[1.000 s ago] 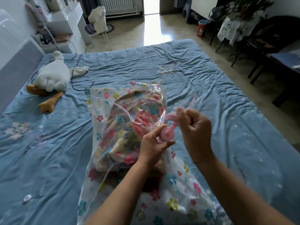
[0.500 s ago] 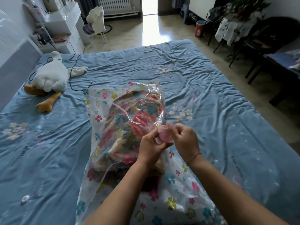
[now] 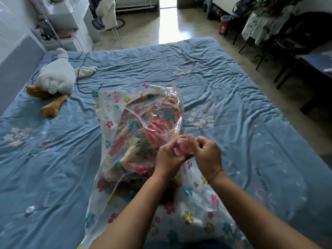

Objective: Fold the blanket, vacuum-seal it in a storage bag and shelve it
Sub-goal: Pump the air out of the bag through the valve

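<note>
Grip at frame centre: left hand (image 3: pixel 169 156) and right hand (image 3: pixel 207 154), fingers curled, pinch pink valve (image 3: pixel 181 147) over storage bag (image 3: pixel 109 114).

Blue floral sheet covers the bed (image 3: pixel 224 72), wrinkled. Grey padded headboard (image 3: pixel 18 56) at left edge. White plush goose (image 3: pixel 55 78) lies near it, black cable (image 3: pixel 84 69) trailing across. White drawer unit (image 3: pixel 71 20) behind, white chair (image 3: pixel 107 18) beside it. Radiator (image 3: pixel 133 2) on far wall. Glossy pale floor (image 3: pixel 167 20), strong daylight glare from doorway. Red bin (image 3: pixel 224 24), cloth-covered table (image 3: pixel 260 27), dark chair (image 3: pixel 294 38) at right; possibly a plant above, blurred.
</note>
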Demonstrator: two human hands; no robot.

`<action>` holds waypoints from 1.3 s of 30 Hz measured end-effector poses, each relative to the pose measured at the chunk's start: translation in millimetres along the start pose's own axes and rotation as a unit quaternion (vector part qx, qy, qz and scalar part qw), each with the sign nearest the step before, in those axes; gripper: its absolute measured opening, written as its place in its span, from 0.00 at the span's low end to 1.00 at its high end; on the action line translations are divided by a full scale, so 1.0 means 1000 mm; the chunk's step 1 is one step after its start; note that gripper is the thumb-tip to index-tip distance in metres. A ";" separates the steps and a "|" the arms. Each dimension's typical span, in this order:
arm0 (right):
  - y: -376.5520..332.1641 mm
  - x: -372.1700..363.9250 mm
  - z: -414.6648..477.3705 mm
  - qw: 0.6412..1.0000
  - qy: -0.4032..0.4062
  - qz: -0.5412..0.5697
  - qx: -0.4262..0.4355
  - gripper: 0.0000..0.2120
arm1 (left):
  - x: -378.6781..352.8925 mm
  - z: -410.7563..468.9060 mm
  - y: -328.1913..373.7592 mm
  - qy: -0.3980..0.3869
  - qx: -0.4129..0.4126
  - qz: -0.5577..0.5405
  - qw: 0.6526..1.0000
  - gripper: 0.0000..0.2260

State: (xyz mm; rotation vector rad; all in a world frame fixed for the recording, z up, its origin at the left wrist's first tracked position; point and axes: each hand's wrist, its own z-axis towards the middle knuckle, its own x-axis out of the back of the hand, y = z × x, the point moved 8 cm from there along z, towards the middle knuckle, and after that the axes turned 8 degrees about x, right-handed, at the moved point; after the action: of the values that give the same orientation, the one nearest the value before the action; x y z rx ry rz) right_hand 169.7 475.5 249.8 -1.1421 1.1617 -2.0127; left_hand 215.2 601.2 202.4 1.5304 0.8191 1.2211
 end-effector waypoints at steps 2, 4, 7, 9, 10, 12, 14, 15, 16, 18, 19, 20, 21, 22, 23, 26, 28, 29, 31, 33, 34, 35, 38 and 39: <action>-0.023 0.012 0.007 0.998 0.017 0.052 0.028 0.35 | 0.003 0.001 0.000 0.010 -0.002 -0.009 1.000 0.25; -0.069 0.036 0.017 0.983 0.065 0.145 0.089 0.32 | 0.006 0.005 0.000 0.016 -0.009 -0.005 1.000 0.25; -0.103 0.051 0.027 0.964 0.095 0.174 0.176 0.28 | 0.008 0.007 -0.005 0.015 -0.001 -0.006 1.000 0.24; -0.072 0.028 0.025 0.979 0.059 0.144 0.135 0.26 | 0.008 0.007 -0.010 0.016 0.007 -0.011 1.000 0.25; -0.049 0.013 0.021 0.989 0.029 0.106 0.099 0.27 | 0.008 0.006 -0.011 0.017 0.011 -0.010 1.000 0.25; -0.008 -0.008 0.011 0.999 -0.034 0.020 0.023 0.29 | 0.007 0.003 -0.011 0.009 0.012 -0.003 1.000 0.22; -0.002 -0.010 0.007 0.999 -0.054 0.003 0.006 0.29 | 0.009 0.000 -0.011 0.006 0.010 -0.010 1.000 0.21; -0.017 -0.003 0.010 0.998 -0.047 0.026 0.027 0.30 | 0.010 0.000 -0.009 0.008 0.009 -0.014 1.000 0.21; -0.040 0.008 0.013 0.996 -0.027 0.063 0.060 0.31 | 0.011 0.002 -0.009 0.010 0.009 -0.015 1.000 0.22; -0.090 0.035 0.020 0.979 0.028 0.154 0.129 0.30 | 0.012 0.005 -0.010 0.015 0.006 -0.012 1.000 0.24; -0.103 0.044 0.023 0.970 0.051 0.182 0.153 0.28 | 0.012 0.006 -0.009 0.016 0.004 -0.010 1.000 0.25; -0.105 0.045 0.023 0.966 0.061 0.192 0.163 0.28 | 0.012 0.007 -0.008 0.013 0.001 -0.007 1.000 0.26; -0.098 0.038 0.021 0.969 0.054 0.185 0.156 0.27 | 0.010 0.007 -0.007 0.012 0.000 -0.003 1.000 0.26; -0.079 0.026 0.018 0.977 0.033 0.160 0.138 0.28 | 0.010 0.007 -0.008 0.012 0.003 -0.001 1.000 0.25; -0.055 0.012 0.014 0.987 0.002 0.120 0.109 0.28 | 0.010 0.005 -0.008 0.014 0.005 0.001 1.000 0.24; 0.004 -0.013 0.003 0.997 -0.081 -0.010 0.002 0.31 | 0.006 -0.002 -0.010 0.005 0.006 0.002 1.000 0.22; -0.006 -0.005 0.009 0.998 -0.064 -0.001 0.015 0.31 | 0.008 -0.002 -0.008 0.013 0.008 -0.010 1.000 0.23; -0.025 0.006 0.013 0.998 -0.039 0.038 0.042 0.30 | 0.010 0.000 -0.005 0.018 0.005 -0.010 1.000 0.23; -0.071 0.027 0.022 0.985 0.007 0.142 0.101 0.32 | 0.012 0.004 -0.003 0.026 -0.002 -0.006 1.000 0.25; -0.097 0.036 0.026 0.966 0.015 0.219 0.140 0.30 | 0.011 0.007 -0.007 0.022 0.000 -0.004 1.000 0.24; -0.094 0.031 0.024 0.966 0.012 0.214 0.146 0.27 | 0.010 0.007 -0.010 0.020 0.002 -0.006 1.000 0.24; -0.079 0.021 0.021 0.973 0.002 0.183 0.137 0.26 | 0.010 0.008 -0.013 0.020 0.005 -0.006 1.000 0.26; -0.009 -0.013 0.012 0.996 -0.073 0.025 0.035 0.28 | 0.007 0.003 -0.015 0.018 0.011 -0.009 1.000 0.22; 0.006 -0.018 0.010 0.995 -0.092 -0.024 0.015 0.28 | 0.007 0.001 -0.014 0.016 0.011 -0.013 1.000 0.22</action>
State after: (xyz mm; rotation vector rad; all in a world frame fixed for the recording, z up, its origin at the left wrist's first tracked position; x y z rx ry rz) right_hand 187.0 482.4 240.2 -1.3201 1.0178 -1.9070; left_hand 219.1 611.5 191.0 1.5163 0.8733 1.2231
